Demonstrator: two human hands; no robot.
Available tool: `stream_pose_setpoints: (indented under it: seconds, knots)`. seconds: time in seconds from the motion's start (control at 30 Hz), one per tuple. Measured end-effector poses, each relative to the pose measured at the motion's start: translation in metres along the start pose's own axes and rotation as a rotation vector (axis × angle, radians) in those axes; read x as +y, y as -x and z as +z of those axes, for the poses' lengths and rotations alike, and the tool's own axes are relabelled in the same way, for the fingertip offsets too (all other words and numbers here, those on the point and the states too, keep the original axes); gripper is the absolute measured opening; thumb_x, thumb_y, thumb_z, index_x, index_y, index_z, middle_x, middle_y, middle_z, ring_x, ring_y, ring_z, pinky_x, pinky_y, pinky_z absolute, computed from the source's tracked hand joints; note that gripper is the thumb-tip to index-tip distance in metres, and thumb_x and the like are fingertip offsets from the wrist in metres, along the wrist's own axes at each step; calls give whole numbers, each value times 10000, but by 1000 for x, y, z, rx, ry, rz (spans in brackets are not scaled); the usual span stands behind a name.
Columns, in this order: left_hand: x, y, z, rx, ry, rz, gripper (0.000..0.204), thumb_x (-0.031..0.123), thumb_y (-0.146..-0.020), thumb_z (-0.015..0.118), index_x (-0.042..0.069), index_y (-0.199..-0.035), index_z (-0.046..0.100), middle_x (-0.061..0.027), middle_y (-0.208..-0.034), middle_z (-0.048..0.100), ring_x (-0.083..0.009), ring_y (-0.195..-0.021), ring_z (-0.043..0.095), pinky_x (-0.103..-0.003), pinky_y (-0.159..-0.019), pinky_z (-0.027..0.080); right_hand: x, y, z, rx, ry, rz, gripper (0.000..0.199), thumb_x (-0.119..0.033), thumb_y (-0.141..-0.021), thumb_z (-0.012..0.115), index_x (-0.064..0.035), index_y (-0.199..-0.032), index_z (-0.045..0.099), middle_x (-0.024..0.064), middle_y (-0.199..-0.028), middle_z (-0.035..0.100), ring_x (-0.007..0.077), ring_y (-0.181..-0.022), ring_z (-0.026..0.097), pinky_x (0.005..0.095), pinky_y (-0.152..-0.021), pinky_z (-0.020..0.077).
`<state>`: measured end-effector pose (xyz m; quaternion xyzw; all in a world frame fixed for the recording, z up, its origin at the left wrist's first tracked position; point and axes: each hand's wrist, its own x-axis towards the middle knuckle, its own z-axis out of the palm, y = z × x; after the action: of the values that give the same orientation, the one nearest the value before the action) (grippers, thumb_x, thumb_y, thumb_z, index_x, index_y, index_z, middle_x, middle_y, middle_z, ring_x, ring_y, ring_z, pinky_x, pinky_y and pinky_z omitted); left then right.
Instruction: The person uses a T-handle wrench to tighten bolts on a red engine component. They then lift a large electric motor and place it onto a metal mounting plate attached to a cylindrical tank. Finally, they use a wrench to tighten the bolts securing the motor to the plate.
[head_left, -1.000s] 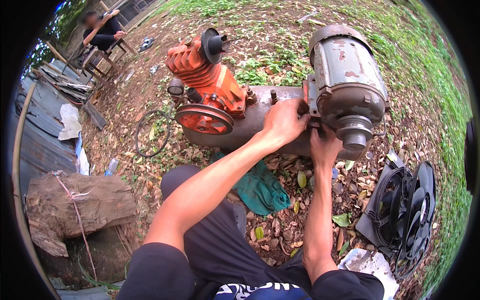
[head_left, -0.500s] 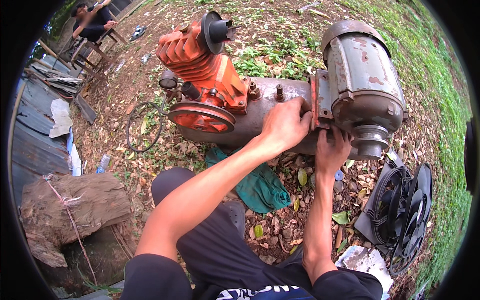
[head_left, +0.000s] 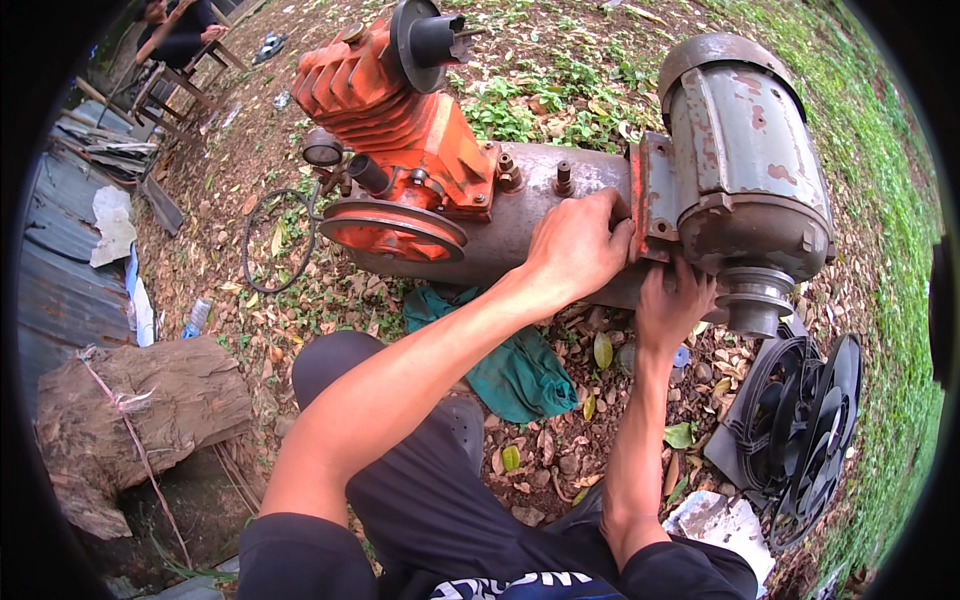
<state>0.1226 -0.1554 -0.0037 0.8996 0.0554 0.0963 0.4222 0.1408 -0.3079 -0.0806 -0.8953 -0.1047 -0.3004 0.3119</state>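
An air compressor with an orange finned pump (head_left: 400, 110), a grey cylindrical tank (head_left: 560, 185) and a worn grey electric motor (head_left: 750, 150) lies before me. The motor sits against a red mounting bracket (head_left: 637, 205) on the tank. My left hand (head_left: 583, 243) rests over the tank beside this bracket, its thumb and fingers bent together at the bracket's left face. Lower down, my right hand (head_left: 675, 308) reaches up under the bracket's near edge, left of the motor pulley (head_left: 757, 300). Its fingers are curled, and their tips are partly hidden. Whatever either hand grips is too small or covered.
A green cloth (head_left: 520, 370) lies on leaf-strewn ground below the tank. Black cooling fans (head_left: 800, 430) stand at the right. A log (head_left: 140, 420) and corrugated metal sheets (head_left: 75, 270) are at the left. Another person (head_left: 180, 35) sits at the far left.
The whole view has shifted and tilted slightly. Both hands stay at the bracket, with the right fingers slightly rearranged beneath it.
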Motion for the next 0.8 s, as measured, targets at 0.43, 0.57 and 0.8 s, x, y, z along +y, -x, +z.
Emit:
stream_pose_setpoints:
  seconds: [0.43, 0.57, 0.8]
  knots:
    - [5, -4, 4, 67, 11, 59, 224, 207, -866, 638, 4, -956, 664, -168, -902, 704, -329, -810, 689, -406, -729, 542, -2, -4, 8, 59, -141, 38, 280, -102, -810, 607, 11, -1059, 669, 183, -1145, 624, 392, -1153, 495, 513, -1025, 330]
    - [6, -4, 8, 97, 50, 94, 223, 205, -862, 652, 5, -959, 668, -158, -899, 708, -315, -798, 696, -394, -722, 548, 0, 2, 9, 56, -233, 122, 284, -98, -818, 608, -11, -1084, 662, 172, -1150, 629, 380, -1163, 500, 498, -1025, 317]
    - [7, -7, 10, 113, 48, 94, 204, 184, -855, 662, 10, -961, 669, -147, -890, 711, -284, -782, 704, -383, -717, 549, -2, 7, 10, 5, -362, 226, 320, -141, -829, 627, -61, -1137, 655, 134, -1207, 632, 372, -1213, 483, 523, -1060, 232]
